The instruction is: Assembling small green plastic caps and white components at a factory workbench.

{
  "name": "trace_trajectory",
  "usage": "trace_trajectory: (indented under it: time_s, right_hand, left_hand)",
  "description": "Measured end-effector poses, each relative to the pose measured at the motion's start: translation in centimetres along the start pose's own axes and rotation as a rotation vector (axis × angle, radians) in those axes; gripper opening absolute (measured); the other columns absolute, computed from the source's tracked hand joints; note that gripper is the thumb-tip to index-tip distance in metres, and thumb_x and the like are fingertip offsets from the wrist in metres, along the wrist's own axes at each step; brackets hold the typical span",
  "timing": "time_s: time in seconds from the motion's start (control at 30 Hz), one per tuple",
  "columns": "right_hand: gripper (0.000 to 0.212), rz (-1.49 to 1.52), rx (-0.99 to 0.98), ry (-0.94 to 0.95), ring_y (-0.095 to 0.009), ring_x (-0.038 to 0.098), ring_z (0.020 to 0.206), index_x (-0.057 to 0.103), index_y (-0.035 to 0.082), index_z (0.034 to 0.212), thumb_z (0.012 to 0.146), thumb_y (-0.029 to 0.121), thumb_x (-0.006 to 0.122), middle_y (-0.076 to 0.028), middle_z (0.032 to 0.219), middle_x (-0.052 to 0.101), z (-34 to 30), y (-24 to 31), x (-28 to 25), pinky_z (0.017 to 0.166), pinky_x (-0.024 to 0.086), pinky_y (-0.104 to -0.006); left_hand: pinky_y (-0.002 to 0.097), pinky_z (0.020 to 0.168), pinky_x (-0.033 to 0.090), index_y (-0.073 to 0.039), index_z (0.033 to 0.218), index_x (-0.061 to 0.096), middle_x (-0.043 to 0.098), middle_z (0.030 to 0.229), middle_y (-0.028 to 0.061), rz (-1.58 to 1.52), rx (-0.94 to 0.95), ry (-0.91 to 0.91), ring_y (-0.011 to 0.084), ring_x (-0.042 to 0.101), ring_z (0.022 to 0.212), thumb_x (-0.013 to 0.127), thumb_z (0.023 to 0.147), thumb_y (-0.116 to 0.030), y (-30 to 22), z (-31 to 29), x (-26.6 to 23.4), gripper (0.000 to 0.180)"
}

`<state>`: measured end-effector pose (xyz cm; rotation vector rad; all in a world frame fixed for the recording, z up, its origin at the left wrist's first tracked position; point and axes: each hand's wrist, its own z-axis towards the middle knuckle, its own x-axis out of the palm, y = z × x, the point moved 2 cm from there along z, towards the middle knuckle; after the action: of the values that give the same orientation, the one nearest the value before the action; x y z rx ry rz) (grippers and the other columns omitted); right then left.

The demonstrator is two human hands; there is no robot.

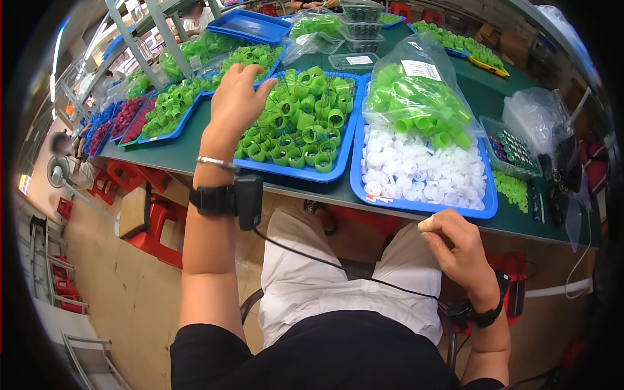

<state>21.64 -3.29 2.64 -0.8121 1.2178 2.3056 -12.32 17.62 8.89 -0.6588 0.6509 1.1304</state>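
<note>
My left hand (235, 97) is raised over the left edge of a blue tray (338, 170) filled with green plastic cup-shaped parts (292, 123), from which thin dark wires stick out. Its thumb stands apart from the fingers and nothing shows in it. In front of the table edge, above my right thigh, my right hand (458, 247) is curled closed, with a pale wrap on one fingertip. Whatever its fingers may hold is hidden. Nearest to it is another blue tray (448, 208) of small white plastic pieces (416, 172). A clear bag (416, 84) of green parts lies on that tray's far half.
At right stand a clear box (511, 146) of small dark green parts, a loose green pile (511, 190) and a pen (535, 201). Further trays (170, 123) line the table's left side. Metal posts (162, 42) rise there. A red stool (159, 224) stands below.
</note>
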Motion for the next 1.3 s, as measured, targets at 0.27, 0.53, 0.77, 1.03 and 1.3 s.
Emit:
trace_trajectory:
  time_s: [0.27, 0.53, 0.77, 1.03, 1.3]
  right_hand:
    - [0.007, 0.007, 0.006, -0.055, -0.021, 0.061, 0.073, 0.064, -0.001, 0.090, 0.084, -0.002, 0.064, -0.010, 0.084, 0.062, 0.2, -0.2, -1.2, 0.061, 0.047, -0.0284]
    - [0.006, -0.065, 0.096, -0.149, -0.017, 0.052, 0.062, 0.063, -0.001, 0.089, 0.085, 0.004, 0.064, -0.009, 0.079, 0.058, 0.6, -2.0, -3.0, 0.057, 0.043, -0.0286]
    - [0.011, -0.077, 0.279, -0.520, -0.004, 0.050, 0.065, 0.066, 0.001, 0.091, 0.090, 0.012, 0.063, 0.002, 0.071, 0.058, 1.1, -9.2, -10.8, 0.058, 0.040, -0.0215]
    - [0.018, -0.503, 0.409, -0.581, -0.023, 0.067, 0.076, 0.068, 0.005, 0.094, 0.084, 0.019, 0.066, -0.010, 0.080, 0.070, 1.7, -19.1, -18.1, 0.070, 0.050, -0.0337]
    - [0.016, -0.949, 0.669, -0.289, -0.035, 0.066, 0.086, 0.071, 0.007, 0.087, 0.081, 0.022, 0.068, -0.013, 0.088, 0.070, 4.7, -19.0, -15.8, 0.076, 0.051, -0.0442]
  left_hand:
    - [0.0440, 0.082, 0.048, -0.007, 0.107, 0.063, 0.060, 0.106, 0.0142, -0.073, -0.007, 0.303, 0.0355, 0.060, 0.095, 0.067, 0.085, -0.032, -0.6, -3.5, 2.8, 0.034]
    - [0.0420, 0.074, 0.048, -0.007, 0.102, 0.064, 0.061, 0.100, 0.0120, -0.086, 0.003, 0.200, 0.0325, 0.061, 0.088, 0.067, 0.085, -0.025, 1.0, -2.4, 5.0, 0.025]
    - [0.0410, 0.086, 0.043, -0.008, 0.107, 0.064, 0.060, 0.112, 0.0079, 0.101, 0.211, -0.041, 0.0293, 0.056, 0.105, 0.067, 0.085, -0.025, -3.3, -3.3, 0.7, 0.027]
    - [0.0405, 0.087, 0.045, -0.004, 0.103, 0.064, 0.062, 0.105, 0.0135, -0.370, 0.486, 0.046, 0.0330, 0.057, 0.101, 0.069, 0.082, -0.011, -14.0, -4.8, 1.6, 0.023]
    - [0.0402, 0.083, 0.047, -0.002, 0.103, 0.064, 0.059, 0.099, 0.0136, -0.492, 0.530, 0.370, 0.0336, 0.056, 0.095, 0.068, 0.082, -0.014, -20.1, -8.0, 6.7, 0.024]
